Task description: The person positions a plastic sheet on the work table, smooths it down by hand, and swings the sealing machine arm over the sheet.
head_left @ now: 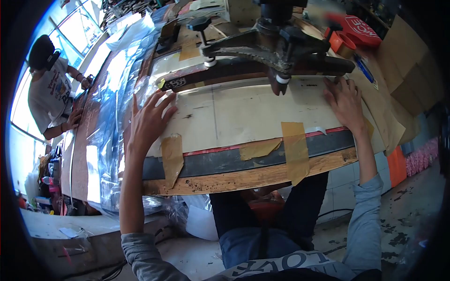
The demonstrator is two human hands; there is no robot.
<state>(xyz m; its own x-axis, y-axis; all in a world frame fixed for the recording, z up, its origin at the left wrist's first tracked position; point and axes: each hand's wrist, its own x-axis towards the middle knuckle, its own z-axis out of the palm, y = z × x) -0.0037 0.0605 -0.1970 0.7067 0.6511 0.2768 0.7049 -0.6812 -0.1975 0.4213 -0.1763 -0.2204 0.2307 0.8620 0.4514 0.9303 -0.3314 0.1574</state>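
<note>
Pale board (243,112) lies on wood-edged worktop (220,182) | left hand (151,117), right hand (346,100) at board's ends, grips apart | plastic sheeting (115,122), co-worker (49,91), windows (84,23) left of board; scuffed floor (398,220) below right

Smooth, pale, faintly glossy sheet (243,110), matt dark grey strip (220,160), rough, pitted wooden edge (253,175), tan paper-like tape (295,152), clear glossy plastic film (115,126), dark, seemingly metal bracket (251,44), matt grey cloth sleeve (364,225), matt brown cardboard (410,56)

the black metal bracket (262,47) overhangs the pale board (243,110).
</note>
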